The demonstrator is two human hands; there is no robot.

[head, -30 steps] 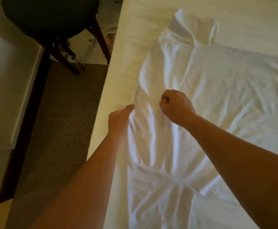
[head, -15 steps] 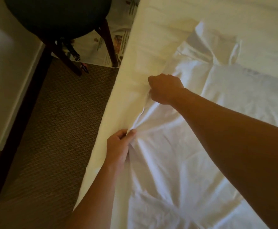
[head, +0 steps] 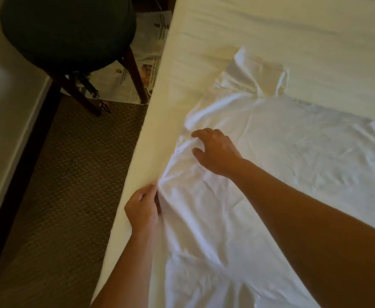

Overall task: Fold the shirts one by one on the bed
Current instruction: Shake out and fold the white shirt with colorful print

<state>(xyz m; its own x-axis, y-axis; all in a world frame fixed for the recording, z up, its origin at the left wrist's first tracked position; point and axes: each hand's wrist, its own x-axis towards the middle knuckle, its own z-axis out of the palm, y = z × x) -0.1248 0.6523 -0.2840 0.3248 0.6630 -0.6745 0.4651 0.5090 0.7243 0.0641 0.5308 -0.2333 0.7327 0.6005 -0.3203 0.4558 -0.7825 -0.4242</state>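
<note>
A cream-sheeted bed (head: pixel 271 30) fills the frame from 12 to 5 o'clock, its edge running diagonally. A white shirt (head: pixel 282 156) lies spread and wrinkled on it, collar toward 1 o'clock, its near side along the bed's edge. The left hand (head: pixel 143 208), toward 7 o'clock, pinches the shirt's side edge, fingers curled on the cloth. The right hand (head: pixel 215 150), at centre, rests on the shirt with fingers spread apart. At 10 o'clock stand a dark round stool (head: pixel 68 30), newspaper (head: pixel 146 70) and brown carpet (head: pixel 70 174).
</note>
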